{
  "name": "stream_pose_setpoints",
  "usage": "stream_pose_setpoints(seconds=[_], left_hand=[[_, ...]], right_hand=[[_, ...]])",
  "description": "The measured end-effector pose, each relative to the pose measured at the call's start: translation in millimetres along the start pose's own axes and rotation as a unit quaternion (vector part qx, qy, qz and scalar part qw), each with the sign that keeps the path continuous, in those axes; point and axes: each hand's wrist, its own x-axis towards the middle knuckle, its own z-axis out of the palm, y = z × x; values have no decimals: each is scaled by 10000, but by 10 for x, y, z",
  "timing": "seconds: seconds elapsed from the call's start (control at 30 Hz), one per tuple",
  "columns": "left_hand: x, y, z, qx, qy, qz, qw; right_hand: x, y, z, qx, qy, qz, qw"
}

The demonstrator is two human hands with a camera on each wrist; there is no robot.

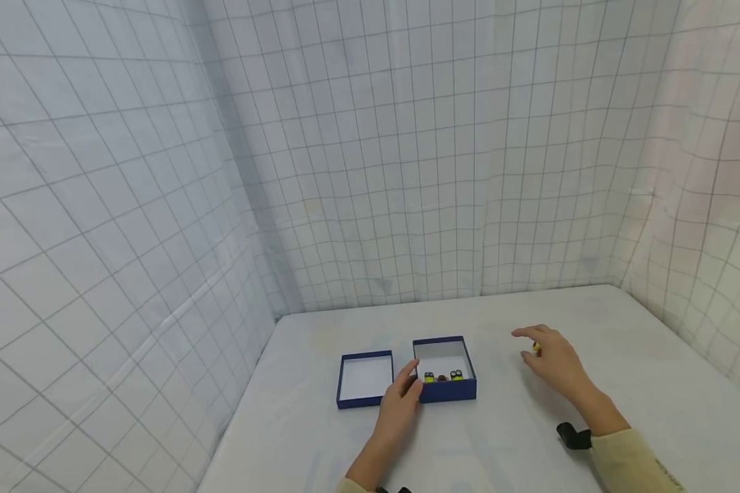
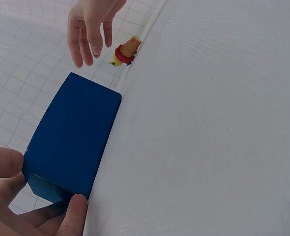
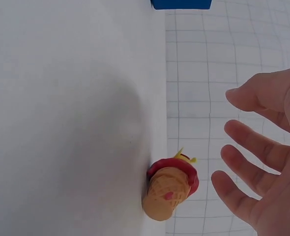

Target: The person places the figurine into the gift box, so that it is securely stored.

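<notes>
My left hand (image 1: 397,407) holds the near left corner of an open blue box (image 1: 447,391), its fingers and thumb around the corner in the left wrist view. Inside the box, along its near wall, are small yellow-and-black figures (image 1: 456,375) and a small brown piece (image 1: 442,378). To the right, my right hand (image 1: 556,359) hovers over the table with fingers spread and nothing gripped. Close to it lies a toy ice cream cone (image 3: 169,189) with a red rim and a yellow top. Only a yellow bit of it shows in the head view, behind the hand.
A shallow blue-edged box lid (image 1: 365,401) with a white inside lies left of the box. The white table (image 1: 499,445) runs back to a white sheet with a grid pattern (image 1: 407,171), which also hangs at both sides.
</notes>
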Motion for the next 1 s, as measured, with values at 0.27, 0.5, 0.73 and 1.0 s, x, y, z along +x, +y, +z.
stream_pose_setpoints(seconds=[0.27,0.5,0.73,1.0], left_hand=[[-29,16,-5,-1,13,24,10000],[-33,28,-4,-28,12,69,10000],[-33,24,5,6,7,58,10000],[-33,17,3,-16,12,61,10000]], right_hand=[[-31,152,-56,-64,-43,281,9996],[-34,256,-67,-65,-194,522,9984],[-59,292,-69,-116,-247,589,9979],[-95,311,-68,-104,-367,748,9965]])
